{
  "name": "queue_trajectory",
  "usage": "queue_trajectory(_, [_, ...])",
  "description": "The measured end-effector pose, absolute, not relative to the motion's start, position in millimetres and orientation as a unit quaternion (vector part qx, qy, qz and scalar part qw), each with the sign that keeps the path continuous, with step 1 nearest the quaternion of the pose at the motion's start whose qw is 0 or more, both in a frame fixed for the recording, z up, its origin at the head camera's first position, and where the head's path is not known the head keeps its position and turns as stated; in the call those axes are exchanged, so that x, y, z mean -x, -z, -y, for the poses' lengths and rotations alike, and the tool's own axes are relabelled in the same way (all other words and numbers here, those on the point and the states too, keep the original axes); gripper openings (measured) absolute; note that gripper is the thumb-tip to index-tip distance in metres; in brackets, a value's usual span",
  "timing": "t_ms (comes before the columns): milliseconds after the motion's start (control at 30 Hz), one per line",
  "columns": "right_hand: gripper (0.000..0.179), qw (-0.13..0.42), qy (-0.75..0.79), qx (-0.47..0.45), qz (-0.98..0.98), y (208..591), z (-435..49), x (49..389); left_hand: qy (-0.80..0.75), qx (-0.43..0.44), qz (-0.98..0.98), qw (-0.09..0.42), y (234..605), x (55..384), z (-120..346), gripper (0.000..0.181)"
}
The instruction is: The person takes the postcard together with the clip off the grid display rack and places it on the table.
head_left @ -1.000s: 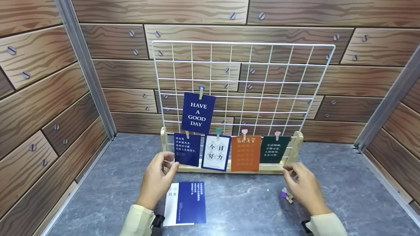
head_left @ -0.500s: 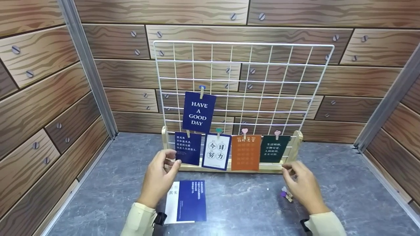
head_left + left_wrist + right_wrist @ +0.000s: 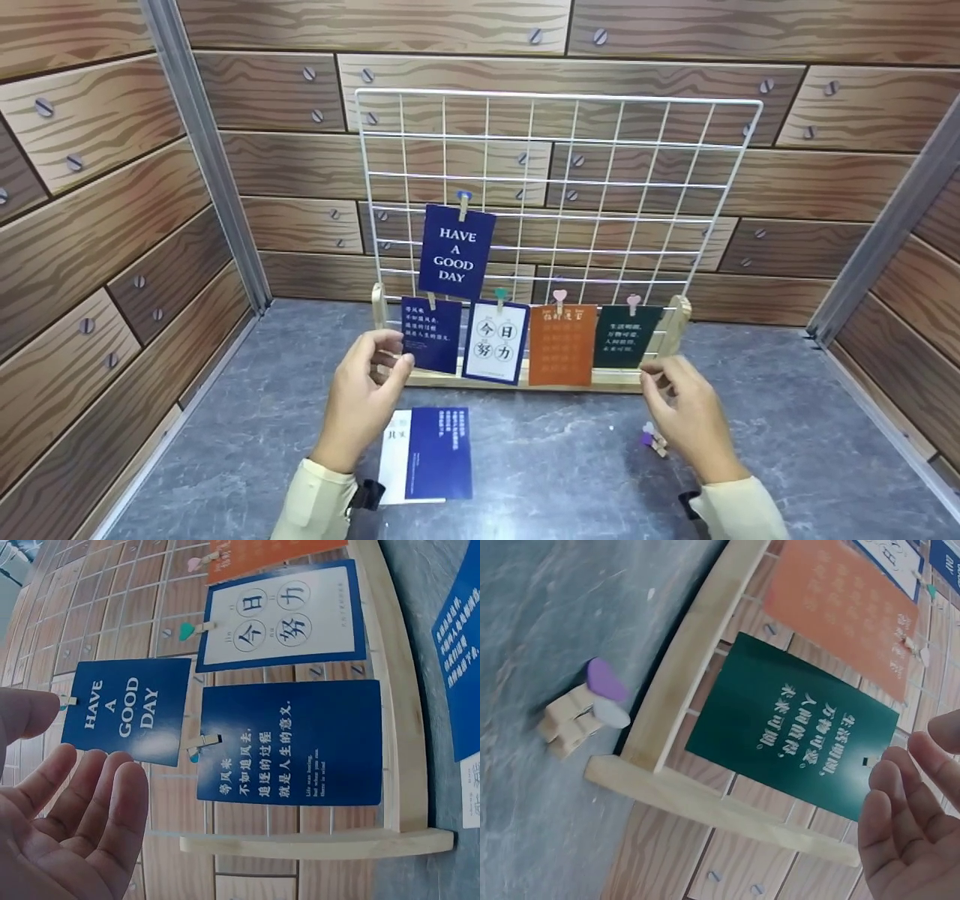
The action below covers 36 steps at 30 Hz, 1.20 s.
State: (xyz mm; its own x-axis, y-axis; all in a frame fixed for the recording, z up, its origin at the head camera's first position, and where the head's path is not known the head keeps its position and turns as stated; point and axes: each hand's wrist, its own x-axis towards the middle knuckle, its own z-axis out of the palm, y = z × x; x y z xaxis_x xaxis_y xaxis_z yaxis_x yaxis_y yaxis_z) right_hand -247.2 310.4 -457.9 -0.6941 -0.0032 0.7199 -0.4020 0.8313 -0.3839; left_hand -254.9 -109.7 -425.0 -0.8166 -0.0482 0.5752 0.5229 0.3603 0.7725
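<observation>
My left hand [image 3: 364, 401] hovers at the lower left of a white wire grid rack [image 3: 555, 95], fingers loosely curved and holding nothing. Closest to it is a dark blue card with white lettering [image 3: 431, 337]. Over at the rack's right end, my right hand [image 3: 686, 412] is held before a green card [image 3: 627, 336], thumb and fingers bent with nothing between them in the right wrist view. Small clothespins fix these cards to the grid, along with a white blue-bordered card [image 3: 495, 360], an orange card [image 3: 562, 349] and a "HAVE A GOOD DAY" card [image 3: 454, 285] higher up.
Loose blue [image 3: 442, 472] and white cards [image 3: 392, 472] lie overlapped on the grey tabletop, beside the left wrist. Spare clothespins [image 3: 574, 720] with purple and pale hearts lie near the right hand. The rack stands on a wooden base [image 3: 626, 379] before wood-patterned walls.
The head view has tilted slightly, so the rack and table cards sit a little higher in it. Both hands keep nearly the same pose beside the rack. No card has moved on the grid.
</observation>
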Motion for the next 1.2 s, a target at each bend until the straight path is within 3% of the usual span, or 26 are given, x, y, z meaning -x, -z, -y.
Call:
queue_trajectory(467, [0.022, 0.458, -0.29, -0.185, 0.819, 436, -280, 259, 0.543, 0.119, 0.785, 0.274, 408, 276, 114, 0.025])
queue_trajectory(800, [0.022, 0.441, -0.318, -0.231, 0.807, 391, -245, 271, 0.532, 0.111, 0.8, 0.253, 389, 283, 115, 0.026])
queue_trajectory(1200, [0.015, 0.364, -0.302, -0.25, 0.845, 333, -212, 287, 0.542, 0.119, 0.793, 0.251, 378, 301, 104, 0.033])
